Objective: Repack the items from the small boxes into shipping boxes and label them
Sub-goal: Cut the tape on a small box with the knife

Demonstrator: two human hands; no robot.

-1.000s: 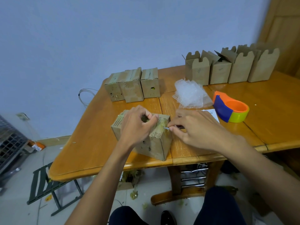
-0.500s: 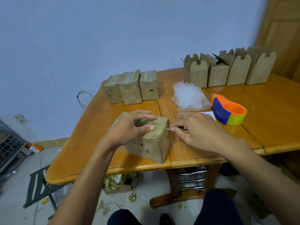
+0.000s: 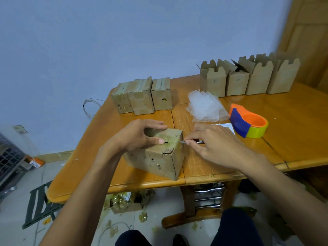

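Small box (image 3: 159,160) between fingers (image 3: 156,125) of left hand (image 3: 134,137) (right hand (image 3: 213,144) pinches blade (image 3: 182,142)).

The boxes (image 3: 150,162) are tan, the table (image 3: 292,125) honey-orange, the tape dispenser (image 3: 248,122) 3-coloured (orange, blue, yellow).

Soft, even indoor light, faint shadows, wide-angle bending and blur at edges.

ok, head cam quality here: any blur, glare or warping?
Head view: middle sharp, down to the blade at the near box; wide-angle warping bows the table edge and tilts the door; left border smears over the crate; light soft, even, no harsh glare.
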